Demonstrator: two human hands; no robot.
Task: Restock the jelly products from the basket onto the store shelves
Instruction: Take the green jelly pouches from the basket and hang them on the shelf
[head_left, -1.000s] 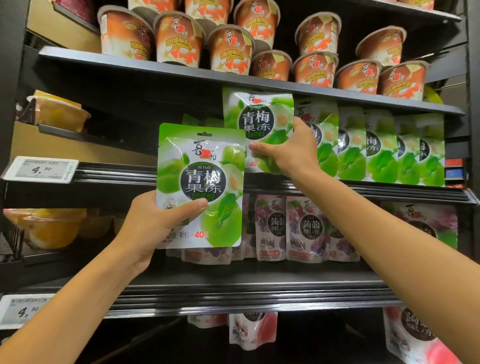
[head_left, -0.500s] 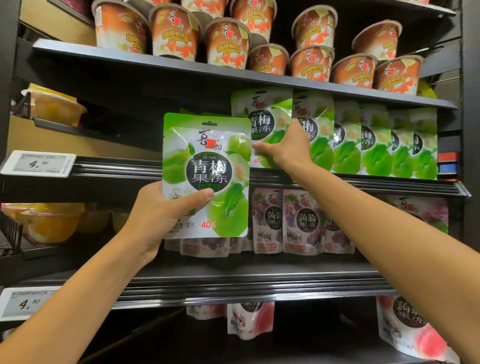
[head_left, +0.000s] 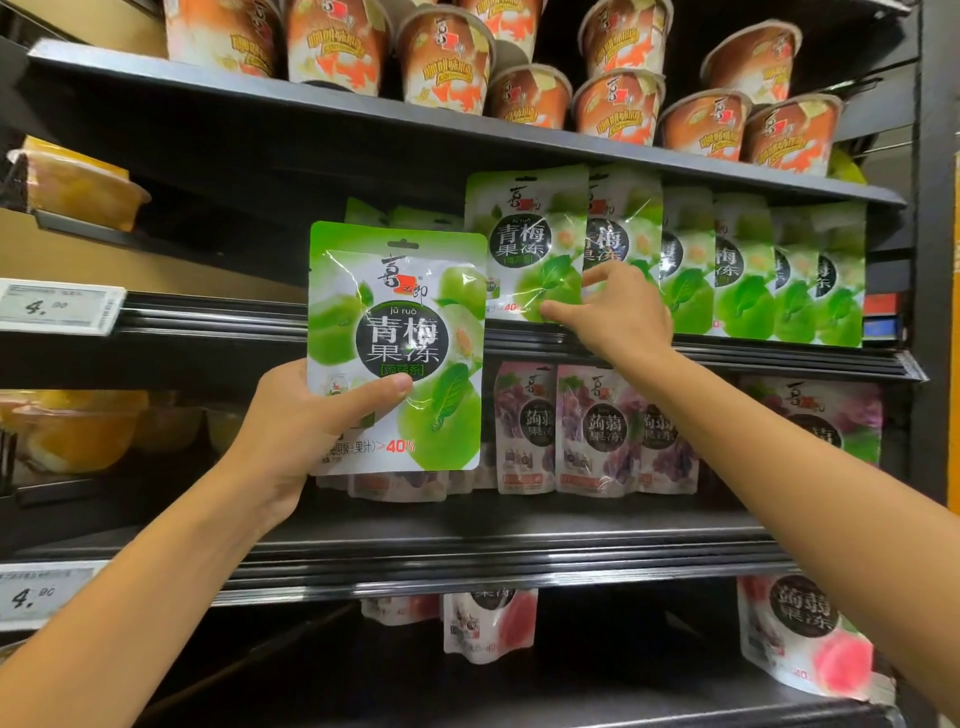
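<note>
- Left hand (head_left: 291, 415) grips glossy green jelly pouch (head_left: 397, 348), thumb across its front.
- Right hand (head_left: 618, 317), fingers spread, touches matching pouch (head_left: 524, 244) at the front edge of the shelf (head_left: 779, 359).

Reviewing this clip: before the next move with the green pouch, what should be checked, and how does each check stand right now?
1. Grip of left hand on held green pouch: ok, thumb lies across its front.
2. Held pouch matches green pouch row: ok, same print.
3. Is right hand clear of front shelved pouch: not ok, thumb touches its lower corner.
4. Free slot left of the row: cannot tell, the held pouch hides it.
5. Row standing upright: ok.
</note>
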